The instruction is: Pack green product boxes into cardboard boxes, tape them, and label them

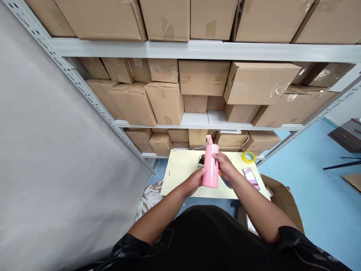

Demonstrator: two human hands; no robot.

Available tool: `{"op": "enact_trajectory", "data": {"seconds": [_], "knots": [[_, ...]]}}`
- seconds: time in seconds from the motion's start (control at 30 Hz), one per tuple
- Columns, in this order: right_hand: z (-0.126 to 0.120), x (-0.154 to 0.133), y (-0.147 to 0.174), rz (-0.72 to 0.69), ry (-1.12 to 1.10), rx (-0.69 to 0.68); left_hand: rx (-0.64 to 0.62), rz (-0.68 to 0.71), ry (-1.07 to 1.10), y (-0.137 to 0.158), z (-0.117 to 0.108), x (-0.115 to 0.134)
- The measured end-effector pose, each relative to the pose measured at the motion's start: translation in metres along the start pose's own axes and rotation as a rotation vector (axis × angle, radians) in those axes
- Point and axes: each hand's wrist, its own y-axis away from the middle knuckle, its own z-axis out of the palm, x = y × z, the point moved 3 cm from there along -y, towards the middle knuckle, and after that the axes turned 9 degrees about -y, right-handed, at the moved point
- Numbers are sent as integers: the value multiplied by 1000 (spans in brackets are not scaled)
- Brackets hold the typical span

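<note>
A pink bottle (210, 169) stands upright in front of me, slightly tilted, above the pale yellow tabletop (180, 169). From its top a lighter pink strap or spout (209, 139) sticks up. My left hand (194, 182) grips the bottle's lower left side, thumb on its front. On the upper right side, my right hand (224, 165) is closed around it. Below the right hand lies a dark object with an orange part (226, 182), mostly covered, its kind unclear. Partly hidden behind the bottle is a small dark and greenish item (201, 161).
A roll of yellow tape (248, 157) and a phone (251, 178) with a lit screen lie on the table's right. Metal shelves (197, 50) packed with cardboard boxes (204, 78) rise behind it. An opened carton (282, 199) stands right of the table; a grey wall (56, 150) is left.
</note>
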Motion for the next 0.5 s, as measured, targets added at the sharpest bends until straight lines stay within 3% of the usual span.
{"op": "enact_trajectory", "data": {"seconds": [0.13, 0.27, 0.37, 0.5], "knots": [[-26, -3, -4, -118, 71, 279, 176, 38, -426, -5, -39, -10], [-51, 7, -3, -121, 146, 465, 374, 57, -824, -6, -87, -27], [-60, 25, 3, -97, 159, 537, 353, 62, -945, -11, -106, -39], [-64, 49, 16, -86, 174, 600, 237, 209, -1058, -34, -110, -35]]}}
